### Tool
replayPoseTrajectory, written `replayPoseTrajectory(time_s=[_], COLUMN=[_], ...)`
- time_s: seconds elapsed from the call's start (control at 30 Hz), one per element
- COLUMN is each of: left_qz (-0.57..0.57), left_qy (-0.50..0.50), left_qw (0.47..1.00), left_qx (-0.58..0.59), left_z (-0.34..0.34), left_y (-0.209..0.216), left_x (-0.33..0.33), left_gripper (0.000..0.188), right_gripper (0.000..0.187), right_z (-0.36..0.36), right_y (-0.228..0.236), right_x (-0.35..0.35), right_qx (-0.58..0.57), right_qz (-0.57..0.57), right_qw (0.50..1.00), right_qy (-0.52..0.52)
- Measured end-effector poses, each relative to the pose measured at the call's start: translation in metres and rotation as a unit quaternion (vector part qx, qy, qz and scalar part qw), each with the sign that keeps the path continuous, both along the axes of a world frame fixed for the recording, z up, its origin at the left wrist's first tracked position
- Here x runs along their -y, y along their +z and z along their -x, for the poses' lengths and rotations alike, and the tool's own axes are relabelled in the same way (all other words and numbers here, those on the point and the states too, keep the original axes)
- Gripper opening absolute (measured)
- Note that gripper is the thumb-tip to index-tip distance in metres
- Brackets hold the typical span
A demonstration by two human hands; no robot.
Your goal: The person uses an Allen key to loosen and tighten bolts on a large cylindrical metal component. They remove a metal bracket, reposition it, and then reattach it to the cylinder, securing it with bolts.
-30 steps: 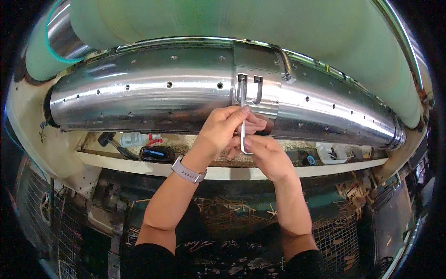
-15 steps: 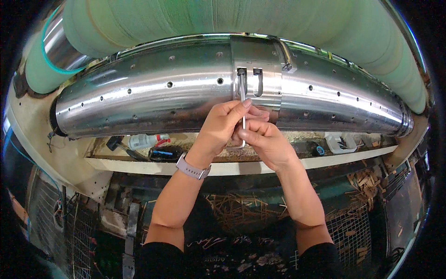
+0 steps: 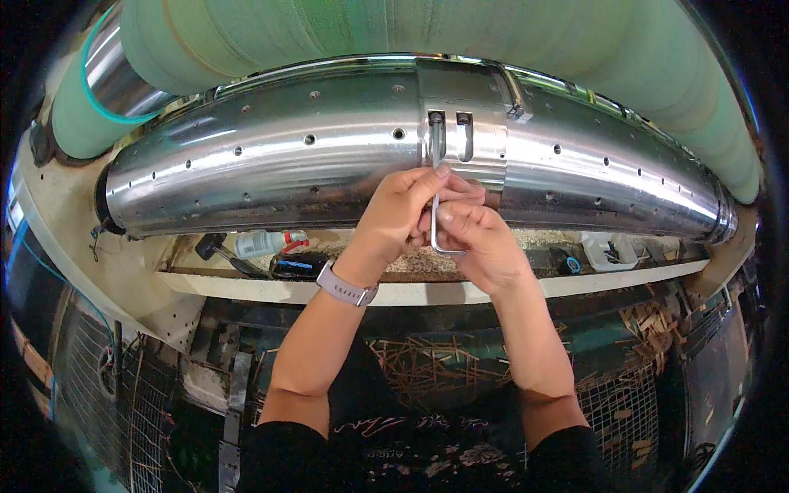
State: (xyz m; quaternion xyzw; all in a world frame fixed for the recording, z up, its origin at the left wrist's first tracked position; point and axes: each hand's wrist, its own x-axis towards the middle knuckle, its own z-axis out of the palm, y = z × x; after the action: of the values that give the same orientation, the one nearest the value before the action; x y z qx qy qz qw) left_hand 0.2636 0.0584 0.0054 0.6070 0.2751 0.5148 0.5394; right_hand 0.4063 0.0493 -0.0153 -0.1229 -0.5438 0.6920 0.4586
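Both hands work one L-shaped hex key [image 3: 435,215], close together at centre. Left hand [image 3: 403,209] is closed round the upper shaft, thumb tip up near the top; right hand [image 3: 479,238] pinches the lower part w/ the short bent leg poking out below, fingers curled tight. Key stands approx. vertical, its tip going up into the left of two slots [image 3: 436,136] in a wider clamp band [image 3: 460,115] wrapped round a long polished steel roller [image 3: 271,164] dotted w/ small holes. A grey watch [image 3: 345,287] sits on the left wrist. Behind the roller runs a pale green covered roller [image 3: 427,33]. Under it, a ledge [image 3: 411,292] w/ a spray can [image 3: 263,243], a mallet [image 3: 215,246] & other bits too small to tell; wire mesh [image 3: 616,411] & straw-like scraps lower down. Step looks like turning a screw in that slot; whether loosening or tightening, can't tell. Next move prob. needs the tip kept fully seated & straight, turning by the bent leg, so it doesn't slip off the head.
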Motion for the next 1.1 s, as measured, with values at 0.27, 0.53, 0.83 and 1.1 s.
replayPoseTrajectory(time_s=[0.27, 0.53, 0.83, 1.1], left_qz=[-0.026, -0.019, -0.006, 0.027], left_qy=[0.034, 0.042, 0.022, -0.001], left_qw=[0.999, 0.998, 0.998, 0.999], left_qx=[0.020, 0.034, 0.054, 0.044], left_z=[-0.005, -0.005, -0.002, -0.003], left_y=[0.006, 0.005, 0.010, 0.019], left_x=[0.008, 0.001, 0.003, 0.013], left_gripper=[0.042, 0.038, 0.037, 0.048], right_gripper=[0.021, 0.020, 0.024, 0.026], right_z=[0.000, 0.001, 0.000, -0.008], right_y=[0.000, 0.007, 0.019, 0.029], right_x=[-0.009, -0.008, -0.001, -0.002], right_qx=[-0.003, -0.027, 0.026, 0.088], right_qz=[-0.039, -0.017, -0.046, -0.081], right_qw=[0.999, 0.999, 0.999, 0.992], right_qy=[0.015, 0.031, 0.001, 0.030])
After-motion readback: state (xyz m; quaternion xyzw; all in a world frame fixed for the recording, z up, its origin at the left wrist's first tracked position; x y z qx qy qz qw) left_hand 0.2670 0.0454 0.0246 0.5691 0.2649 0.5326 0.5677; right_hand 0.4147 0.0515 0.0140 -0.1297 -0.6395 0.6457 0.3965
